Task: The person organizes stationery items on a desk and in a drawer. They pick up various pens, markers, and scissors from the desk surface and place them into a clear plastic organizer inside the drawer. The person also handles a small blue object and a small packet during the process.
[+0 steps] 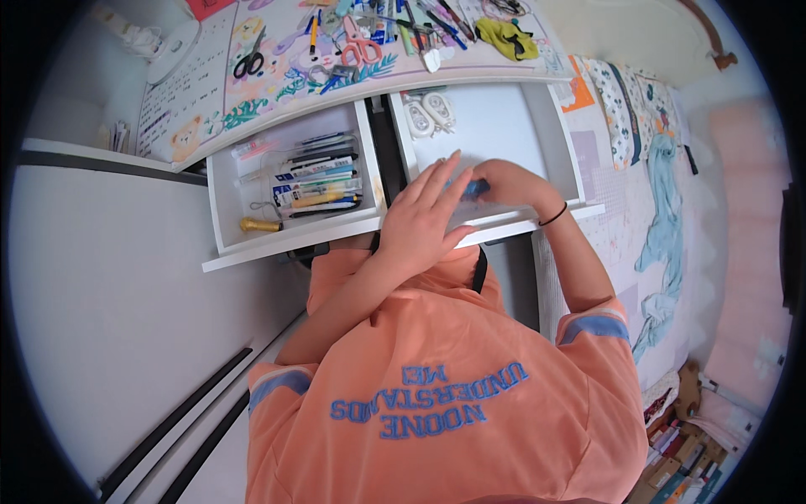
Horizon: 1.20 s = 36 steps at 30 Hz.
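Note:
My right hand (511, 181) reaches into the open right desk drawer (513, 120), its fingers closed on a small, translucent blue object (476, 187). What that object is cannot be made out, as fingers partly cover it. Beside it, my left hand (415, 220) extends over the drawer's front left corner with fingers apart and nothing visible in them. Its fingertips come close to the blue object; whether they touch it is unclear. Farther back in this drawer lie white rounded dispensers (420, 118), apparently correction tapes.
The left drawer (228, 189), pulled out too, holds several pens (321, 179) and a gold-coloured cylindrical item (260, 225). On the desktop (277, 104) lie black scissors (250, 63), pink scissors (360, 45), loose pens and a yellow-green cloth item (507, 39). A bed (607, 220) stands right.

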Tool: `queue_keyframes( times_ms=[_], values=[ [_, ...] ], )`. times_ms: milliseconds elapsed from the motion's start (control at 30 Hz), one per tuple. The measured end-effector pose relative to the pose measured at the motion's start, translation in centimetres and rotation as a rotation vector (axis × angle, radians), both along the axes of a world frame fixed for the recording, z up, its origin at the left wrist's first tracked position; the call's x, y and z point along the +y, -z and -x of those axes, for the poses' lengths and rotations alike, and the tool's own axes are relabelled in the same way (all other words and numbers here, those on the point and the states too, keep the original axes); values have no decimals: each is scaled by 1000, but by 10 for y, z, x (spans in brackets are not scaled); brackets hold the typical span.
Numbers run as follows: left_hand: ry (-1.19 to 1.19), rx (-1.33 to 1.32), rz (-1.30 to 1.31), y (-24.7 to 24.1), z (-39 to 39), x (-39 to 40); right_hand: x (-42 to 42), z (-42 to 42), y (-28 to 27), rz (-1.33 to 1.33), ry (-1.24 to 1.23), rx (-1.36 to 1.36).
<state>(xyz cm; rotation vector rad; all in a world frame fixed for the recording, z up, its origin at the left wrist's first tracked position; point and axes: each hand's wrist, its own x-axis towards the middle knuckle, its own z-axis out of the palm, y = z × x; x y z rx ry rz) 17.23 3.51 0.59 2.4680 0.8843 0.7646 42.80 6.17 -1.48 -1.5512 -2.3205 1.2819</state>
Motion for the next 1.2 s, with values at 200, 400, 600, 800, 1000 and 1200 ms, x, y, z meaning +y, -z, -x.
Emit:
queue_keyframes(
  times_ms=[200,400,600,800,1000,1200],
  values=[
    [24,139,-13,9,0,-2,3,11,4,81,-7,13],
    [33,99,-20,9,0,0,-13,2,25,-180,113,-26],
    [51,77,8,8,1,1,-20,8,19,-196,69,-75],
    [65,43,27,9,0,1,-21,14,23,-197,71,-85],
    [86,13,69,9,-2,4,-17,3,25,-135,161,-32],
    [40,-111,1,15,-1,4,0,-30,15,-270,412,-116]
  ],
)
